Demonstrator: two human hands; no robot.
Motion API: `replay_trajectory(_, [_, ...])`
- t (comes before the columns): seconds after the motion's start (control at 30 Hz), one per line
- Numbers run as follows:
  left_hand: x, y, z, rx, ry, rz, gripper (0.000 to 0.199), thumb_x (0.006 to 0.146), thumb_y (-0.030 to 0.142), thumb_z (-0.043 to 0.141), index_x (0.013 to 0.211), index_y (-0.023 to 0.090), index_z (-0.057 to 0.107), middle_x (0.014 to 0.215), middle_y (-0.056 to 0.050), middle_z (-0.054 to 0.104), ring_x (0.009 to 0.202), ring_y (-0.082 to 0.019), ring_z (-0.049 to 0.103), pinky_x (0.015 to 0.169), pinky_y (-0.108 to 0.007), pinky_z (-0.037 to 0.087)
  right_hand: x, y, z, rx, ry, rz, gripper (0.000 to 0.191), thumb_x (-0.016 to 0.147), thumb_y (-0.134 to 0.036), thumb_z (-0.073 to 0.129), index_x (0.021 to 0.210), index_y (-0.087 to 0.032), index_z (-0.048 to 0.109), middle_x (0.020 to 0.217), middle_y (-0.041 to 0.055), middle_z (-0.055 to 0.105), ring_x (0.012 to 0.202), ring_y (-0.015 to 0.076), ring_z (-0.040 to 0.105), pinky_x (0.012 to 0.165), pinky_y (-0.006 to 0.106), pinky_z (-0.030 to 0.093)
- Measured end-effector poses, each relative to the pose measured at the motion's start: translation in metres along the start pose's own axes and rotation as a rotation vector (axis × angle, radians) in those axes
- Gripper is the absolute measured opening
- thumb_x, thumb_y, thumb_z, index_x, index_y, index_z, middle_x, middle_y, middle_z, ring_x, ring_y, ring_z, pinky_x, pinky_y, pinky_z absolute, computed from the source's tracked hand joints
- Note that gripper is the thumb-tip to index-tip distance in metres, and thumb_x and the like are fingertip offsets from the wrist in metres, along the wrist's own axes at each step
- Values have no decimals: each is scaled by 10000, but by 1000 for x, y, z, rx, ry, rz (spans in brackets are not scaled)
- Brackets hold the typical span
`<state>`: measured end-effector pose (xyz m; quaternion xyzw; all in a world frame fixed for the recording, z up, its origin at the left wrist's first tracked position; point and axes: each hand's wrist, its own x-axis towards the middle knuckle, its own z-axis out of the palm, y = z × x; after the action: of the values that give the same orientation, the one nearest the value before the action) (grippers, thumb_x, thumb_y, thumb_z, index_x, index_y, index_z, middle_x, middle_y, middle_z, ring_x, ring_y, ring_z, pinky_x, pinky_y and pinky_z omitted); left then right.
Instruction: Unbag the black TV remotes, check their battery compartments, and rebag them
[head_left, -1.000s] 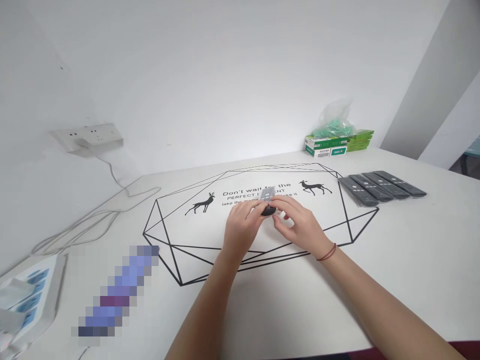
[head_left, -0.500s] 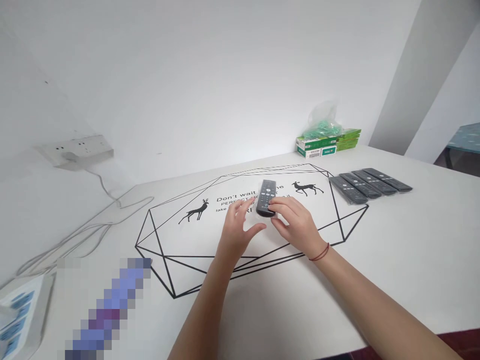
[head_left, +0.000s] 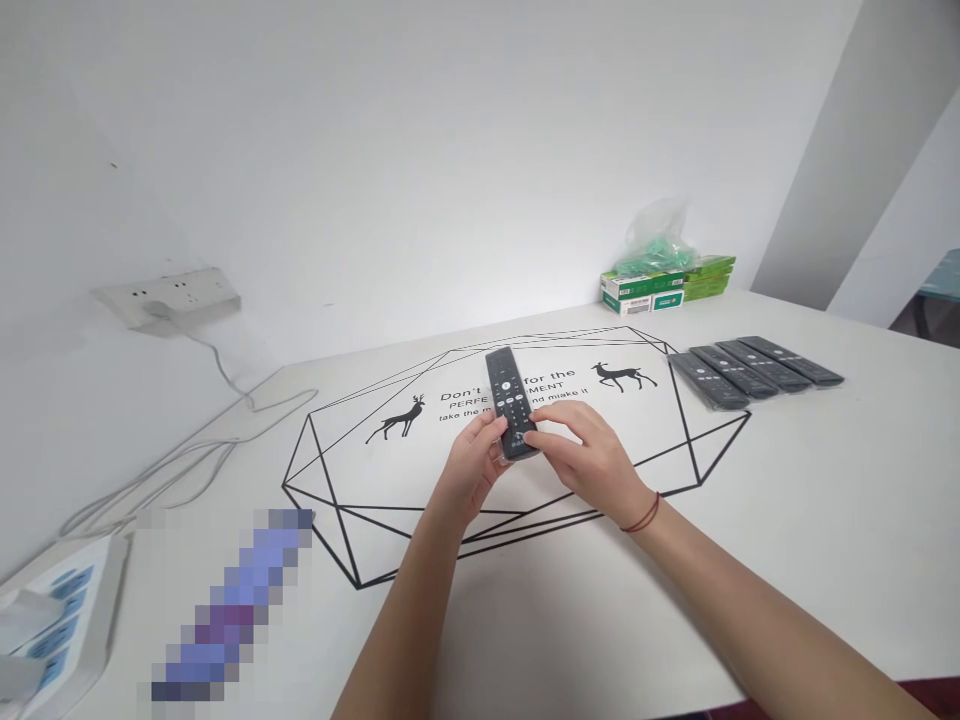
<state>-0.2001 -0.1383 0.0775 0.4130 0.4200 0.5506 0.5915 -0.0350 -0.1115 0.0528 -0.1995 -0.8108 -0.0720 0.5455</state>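
Observation:
A black remote control (head_left: 507,388), apparently in a clear plastic sleeve, is held tilted slightly to the left above the printed tabletop. My left hand (head_left: 469,468) grips its lower left edge, the thumb on the front and the other fingers behind, partly hidden. On the other side, my right hand (head_left: 592,455) pinches the lower right part, with fingertips on the edge and keypad. Off to the right, several more black remotes (head_left: 709,380) lie side by side in a slanted row on the table.
Green and white boxes (head_left: 643,290) with a clear plastic bag (head_left: 656,240) on top stand against the wall. A wall socket (head_left: 172,298) feeds a grey cable (head_left: 225,375) along the left side. At the lower left are a power strip (head_left: 71,625) and a blurred-out bluish object (head_left: 240,605).
My left hand has closed onto the remote, which it was only beside before. The remote has shifted left, turned slightly and risen towards me. The right hand still holds its lower end.

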Motion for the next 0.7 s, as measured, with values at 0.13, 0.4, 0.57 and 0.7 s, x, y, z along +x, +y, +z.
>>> replay_trajectory(0.13, [5, -4, -6, 86, 4, 104, 296, 807, 336, 609, 1064, 191, 582, 1114, -84, 663, 997, -210, 631, 859, -366, 514, 0, -3, 3, 223, -10, 308, 322, 870, -82, 446, 1051, -251, 652, 1151, 107, 570, 993, 199, 592, 773, 366, 547])
replay_trajectory(0.4, [4, -4, -9, 254, -24, 143, 334, 785, 326, 637, 1090, 209, 571, 1311, -99, 566, 1134, -235, 586, 925, -392, 508, 4, -2, 7, 960, -158, 1061, 350, 859, -430, 556, 1064, -168, 663, 1058, 103, 691, 962, 216, 658, 768, 349, 576])
replay_trajectory(0.57, [3, -3, -4, 276, -41, 97, 394, 776, 333, 658, 1139, 218, 557, 1252, -93, 614, 1146, -226, 582, 994, -400, 463, 5, -1, 6, 859, -106, 950, 243, 801, -303, 643, 1009, -185, 692, 1024, 68, 722, 892, 191, 684, 833, 342, 554])
replay_trajectory(0.7, [3, -4, 2, 231, 1, 34, 445, 792, 374, 643, 1184, 204, 518, 1139, -95, 677, 1075, -207, 628, 1000, -396, 462, 3, 0, 8, 737, -105, 862, 237, 837, -265, 585, 1034, -200, 698, 1027, 53, 725, 923, 195, 675, 807, 336, 560])
